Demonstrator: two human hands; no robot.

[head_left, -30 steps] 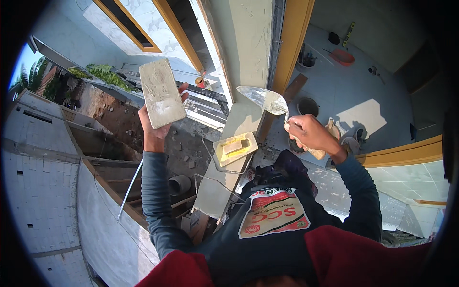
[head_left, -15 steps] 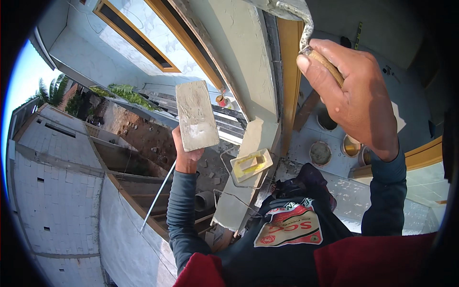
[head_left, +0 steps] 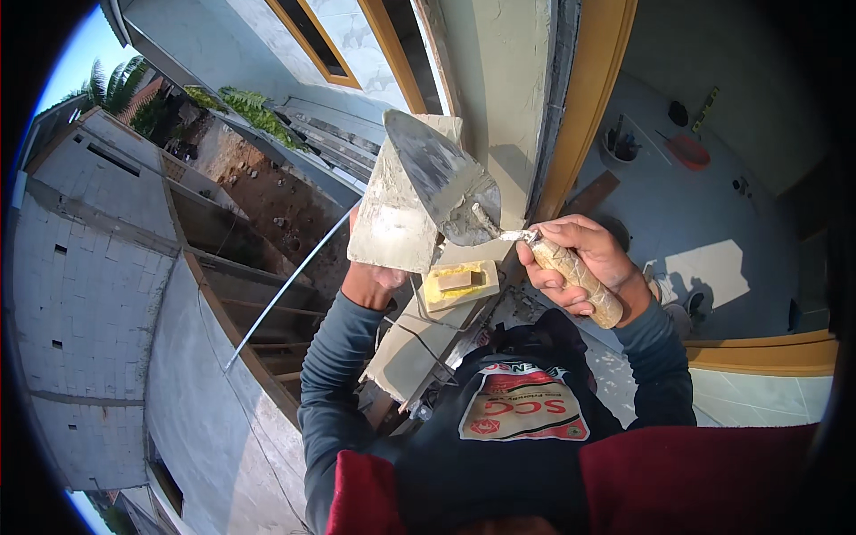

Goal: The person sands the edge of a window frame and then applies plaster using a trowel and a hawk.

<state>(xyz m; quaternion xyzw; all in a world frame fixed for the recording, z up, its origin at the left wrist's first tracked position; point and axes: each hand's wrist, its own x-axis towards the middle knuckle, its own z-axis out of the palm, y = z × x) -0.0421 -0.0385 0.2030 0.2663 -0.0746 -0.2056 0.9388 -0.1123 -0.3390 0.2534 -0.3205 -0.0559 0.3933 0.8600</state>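
Observation:
From below, my left hand (head_left: 373, 283) grips a rectangular plastering hawk (head_left: 392, 218), its pale, mortar-smeared face turned up; most of the fingers are hidden beneath it. My right hand (head_left: 593, 263) is wrapped around the worn handle of a trowel (head_left: 437, 174). The trowel's grey, mortar-streaked blade overlaps the hawk's right side; I cannot tell whether they touch. Just below the hawk in view, a cream plastering float (head_left: 459, 283) with yellow stains lies handle up on a narrow ledge (head_left: 392, 367).
Bent metal rods (head_left: 415, 334) stick out beside the ledge. Left of it is a drop to a yard of dirt and rubble (head_left: 259, 201), crossed by a thin pale pole (head_left: 290, 290). An orange wooden door frame (head_left: 588, 98) stands to the right, with a tool bucket (head_left: 621, 147) on the floor beyond.
My right hand has come down and left, bringing the trowel blade over the hawk. My left hand and the hawk have shifted slightly right in view, and the view itself has moved.

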